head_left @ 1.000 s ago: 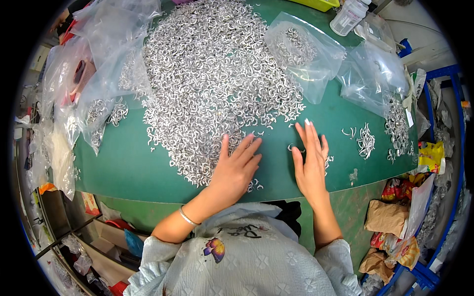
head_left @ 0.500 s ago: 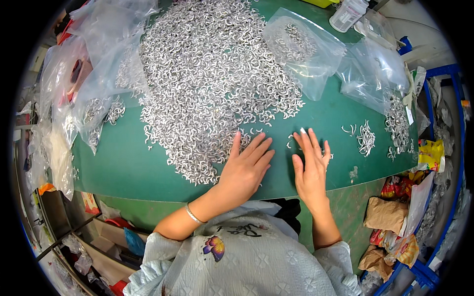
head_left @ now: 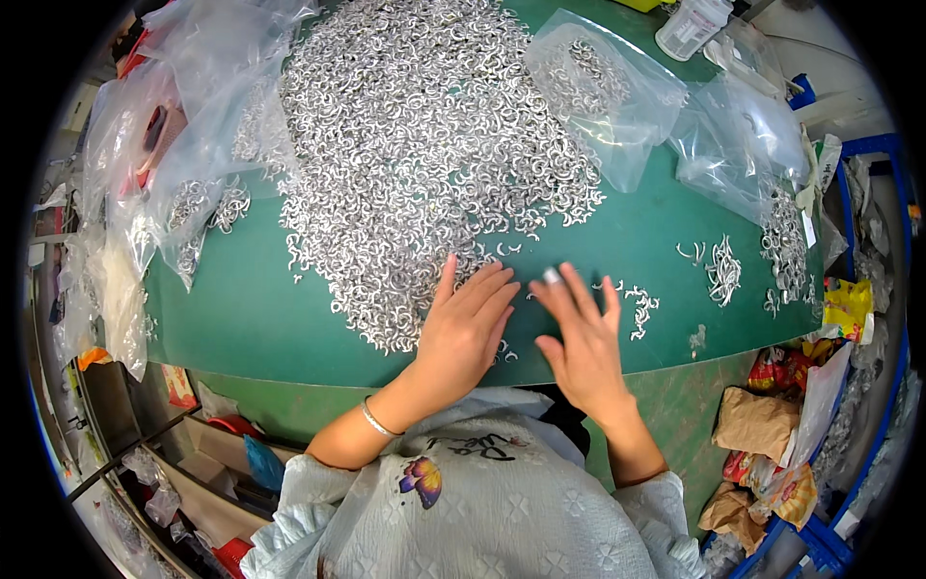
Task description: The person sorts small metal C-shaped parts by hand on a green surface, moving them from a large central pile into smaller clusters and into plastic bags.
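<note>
A large heap of small silver crescent-shaped metal pieces (head_left: pixel 415 145) spreads over the green table (head_left: pixel 241 328). My left hand (head_left: pixel 468 323) rests palm down at the heap's lower right edge, fingers stretched out over the pieces. To its right, my right hand (head_left: pixel 584 338) lies low over the tabletop with its fingers spread; something white covers one fingertip. Several loose crescent pieces (head_left: pixel 640 307) lie just right of the right hand's fingers. A few more show beside the left hand's fingers. What lies under both palms is hidden.
Farther right are a small pile of crescents (head_left: pixel 723 272) and a bigger pile (head_left: pixel 784 241) at the table's edge. A clear bag (head_left: pixel 627 145) with pieces inside stands behind, near a white bottle (head_left: pixel 693 27). Plastic bags (head_left: pixel 125 241) crowd the left side. A blue rack (head_left: pixel 892 318) stands at right.
My right hand has shifted left toward the left hand, uncovering loose crescents on its right side. My left hand has moved slightly left, and the view has shifted a little.
</note>
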Action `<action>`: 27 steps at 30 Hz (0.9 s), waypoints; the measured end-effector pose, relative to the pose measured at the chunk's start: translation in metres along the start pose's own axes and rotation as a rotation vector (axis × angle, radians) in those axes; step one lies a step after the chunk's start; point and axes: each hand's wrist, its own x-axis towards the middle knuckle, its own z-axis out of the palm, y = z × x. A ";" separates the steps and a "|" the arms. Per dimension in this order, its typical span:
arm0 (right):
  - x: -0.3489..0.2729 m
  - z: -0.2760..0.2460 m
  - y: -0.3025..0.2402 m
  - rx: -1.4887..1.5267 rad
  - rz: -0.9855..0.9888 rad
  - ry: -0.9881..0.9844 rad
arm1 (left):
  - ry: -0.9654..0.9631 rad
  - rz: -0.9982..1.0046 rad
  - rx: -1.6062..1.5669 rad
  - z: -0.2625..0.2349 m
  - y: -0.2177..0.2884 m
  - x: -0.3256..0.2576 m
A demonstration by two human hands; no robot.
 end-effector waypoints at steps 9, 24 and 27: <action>-0.047 -0.009 0.011 -0.159 0.186 0.087 | 0.009 0.025 -0.048 0.001 0.001 0.005; -0.044 0.000 0.026 -0.283 0.348 0.202 | -0.302 0.239 -0.005 0.027 0.019 0.017; -0.039 0.000 0.023 -0.132 0.181 0.247 | -0.300 0.225 -0.081 0.022 0.020 0.012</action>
